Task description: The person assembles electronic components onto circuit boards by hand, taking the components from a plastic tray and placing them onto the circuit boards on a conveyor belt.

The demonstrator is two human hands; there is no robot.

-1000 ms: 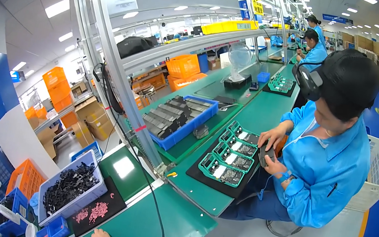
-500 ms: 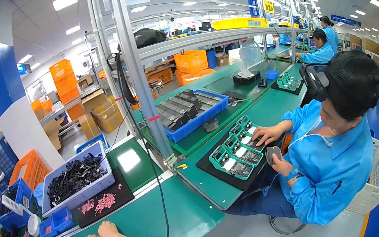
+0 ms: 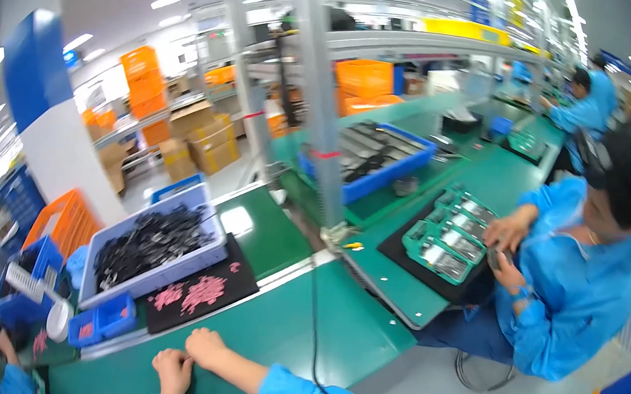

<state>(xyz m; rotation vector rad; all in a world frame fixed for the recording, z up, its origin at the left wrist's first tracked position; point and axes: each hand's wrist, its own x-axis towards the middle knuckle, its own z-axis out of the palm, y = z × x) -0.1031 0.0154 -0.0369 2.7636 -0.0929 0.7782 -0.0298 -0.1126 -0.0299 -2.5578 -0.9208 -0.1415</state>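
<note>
My left hand (image 3: 173,373) and my right hand (image 3: 206,347) are together at the near edge of the green table (image 3: 273,317), their fingers curled and closed. Whatever they hold, if anything, is hidden or too small to make out. Just beyond them lies a black mat (image 3: 240,293) with small pink pieces (image 3: 203,293) heaped on it. Behind the mat, a pale blue bin (image 3: 204,244) holds many small black parts (image 3: 153,245). A small divided blue tray (image 3: 101,320) stands left of my hands, with some pink pieces inside.
A black cable (image 3: 313,335) hangs across the view over my right forearm. A metal post (image 3: 316,107) rises from the bench. On the right, a co-worker (image 3: 581,277) handles a dark part beside green fixtures (image 3: 453,232). Another person's hand (image 3: 6,346) is at lower left.
The view has swung left, so the scene sits farther right. My hands stay together, and more of my left wrist shows. The co-worker has brought both hands together at the dark part.
</note>
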